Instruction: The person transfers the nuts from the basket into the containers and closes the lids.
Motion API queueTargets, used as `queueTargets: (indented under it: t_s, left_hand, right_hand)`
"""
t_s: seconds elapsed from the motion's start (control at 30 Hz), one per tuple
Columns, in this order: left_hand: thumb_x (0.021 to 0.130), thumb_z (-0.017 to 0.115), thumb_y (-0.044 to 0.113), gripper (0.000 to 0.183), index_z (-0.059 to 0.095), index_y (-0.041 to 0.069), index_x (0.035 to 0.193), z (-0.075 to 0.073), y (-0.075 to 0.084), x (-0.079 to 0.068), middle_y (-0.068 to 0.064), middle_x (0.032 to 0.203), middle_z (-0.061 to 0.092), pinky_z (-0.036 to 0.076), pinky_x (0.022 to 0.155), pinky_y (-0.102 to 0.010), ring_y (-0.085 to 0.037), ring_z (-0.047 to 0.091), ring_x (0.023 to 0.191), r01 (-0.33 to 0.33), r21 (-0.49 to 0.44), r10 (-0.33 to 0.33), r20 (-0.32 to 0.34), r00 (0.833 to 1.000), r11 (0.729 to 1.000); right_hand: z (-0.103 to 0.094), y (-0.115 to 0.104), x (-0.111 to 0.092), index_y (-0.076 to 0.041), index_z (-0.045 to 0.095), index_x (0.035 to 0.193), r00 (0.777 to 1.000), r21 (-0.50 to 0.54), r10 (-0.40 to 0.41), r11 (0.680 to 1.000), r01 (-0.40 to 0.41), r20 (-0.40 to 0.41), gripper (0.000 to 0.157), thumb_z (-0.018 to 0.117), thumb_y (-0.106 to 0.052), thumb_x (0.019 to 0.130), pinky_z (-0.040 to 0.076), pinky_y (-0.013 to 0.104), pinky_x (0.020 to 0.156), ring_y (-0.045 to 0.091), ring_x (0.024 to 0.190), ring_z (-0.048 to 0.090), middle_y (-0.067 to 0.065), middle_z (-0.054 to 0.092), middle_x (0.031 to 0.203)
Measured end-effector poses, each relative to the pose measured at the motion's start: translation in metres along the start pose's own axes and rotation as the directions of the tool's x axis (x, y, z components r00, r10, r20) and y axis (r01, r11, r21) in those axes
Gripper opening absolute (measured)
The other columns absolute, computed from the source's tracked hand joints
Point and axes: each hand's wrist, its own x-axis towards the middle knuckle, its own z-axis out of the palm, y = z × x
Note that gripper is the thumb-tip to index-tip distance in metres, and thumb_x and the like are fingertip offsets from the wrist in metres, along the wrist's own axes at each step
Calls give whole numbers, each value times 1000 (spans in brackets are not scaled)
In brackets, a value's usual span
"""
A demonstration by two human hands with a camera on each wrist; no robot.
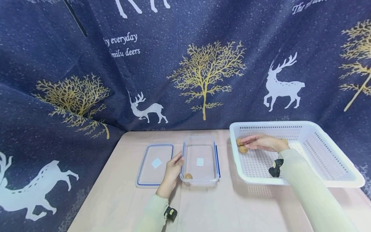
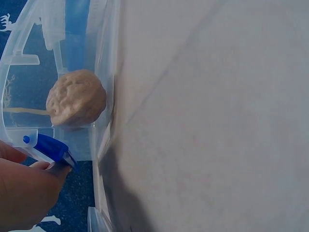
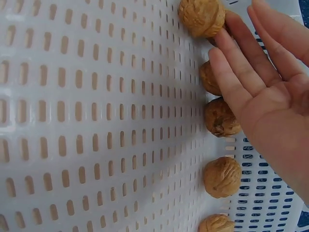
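On the table stands a clear plastic food container (image 1: 203, 172) with blue-edged sides. One walnut (image 1: 188, 176) lies in its near left corner, and the left wrist view shows this walnut (image 2: 76, 98) large through the clear wall. My left hand (image 1: 173, 170) grips the container's left side, its fingers at a blue clip (image 2: 52, 147). Inside the white perforated basket (image 1: 342, 164), my right hand (image 1: 262, 142) reaches to the left end with fingers extended. Its fingertips touch or nearly touch a walnut (image 3: 202, 17). More walnuts (image 3: 222, 177) lie in a row along the basket's wall.
A clear lid (image 1: 145, 174) with a blue seal lies flat left of the container. The basket's tall walls surround the right hand. Behind the table (image 1: 208, 206) hangs a dark blue cloth (image 1: 174, 80) printed with deer and trees.
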Motion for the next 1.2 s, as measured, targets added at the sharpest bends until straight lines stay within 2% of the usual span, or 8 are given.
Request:
queueTargets:
  t_s: [0.23,0.3,0.47,0.7,0.9,1.0,1.1,1.2]
  left_hand:
    - [98,50,7,44,42,-5,140,2,31,-21,-26,145,39,33,111,-50,-43,38,133,6,7,-6,19,1000,1000]
    - [98,50,6,43,43,-5,139,1,29,-19,-25,145,39,33,111,-50,-43,38,133,9,1,-9,18,1000,1000]
    - [98,52,8,44,44,-2,140,0,10,-6,-22,146,39,33,111,-48,-41,38,134,11,-14,-11,10,1000,1000]
    - [98,53,11,43,46,1,140,1,-2,1,-19,147,41,32,112,-47,-38,38,135,-1,-8,1,-8,1000,1000]
    - [98,53,11,43,46,1,140,1,-1,1,-20,147,41,32,112,-47,-38,38,134,-6,-7,6,-8,1000,1000]
    - [98,53,11,44,45,0,140,1,2,0,-20,147,40,32,112,-48,-39,37,135,-4,-8,4,0,1000,1000]
    - [98,52,9,44,44,-2,140,1,10,-5,-22,147,39,32,112,-49,-41,37,134,4,-14,-4,9,1000,1000]
    - [98,50,6,43,43,-5,139,2,21,-11,-24,146,39,32,111,-49,-42,37,134,9,-8,-9,14,1000,1000]
  right_hand:
    - [6,1,3,8,46,136,997,-172,66,982,-73,-49,48,59,-7,92,23,54,114,41,135,35,26,40,145]
    - [5,3,5,7,47,136,995,-193,86,977,-92,-41,49,60,-7,90,22,57,114,41,133,37,26,44,142]
    - [8,4,8,5,47,137,991,-220,132,966,-135,-27,53,63,-8,88,31,53,112,34,127,46,24,49,138]
    - [10,3,9,2,50,135,985,-213,165,962,-171,-50,54,67,-8,85,27,55,114,36,131,40,21,49,139]
    - [8,1,7,4,50,135,990,-228,134,963,-140,-45,53,66,-8,86,29,57,112,34,126,45,22,52,135]
    - [7,-2,6,5,48,135,993,-232,108,966,-116,-46,53,66,-9,87,27,60,112,38,128,43,24,48,138]
    - [5,-7,5,5,48,136,995,-227,81,970,-91,-55,52,65,-10,88,20,62,113,43,132,38,26,44,142]
    - [5,-14,3,6,48,136,996,-222,54,973,-69,-73,52,64,-10,89,22,60,113,42,131,41,26,46,141]
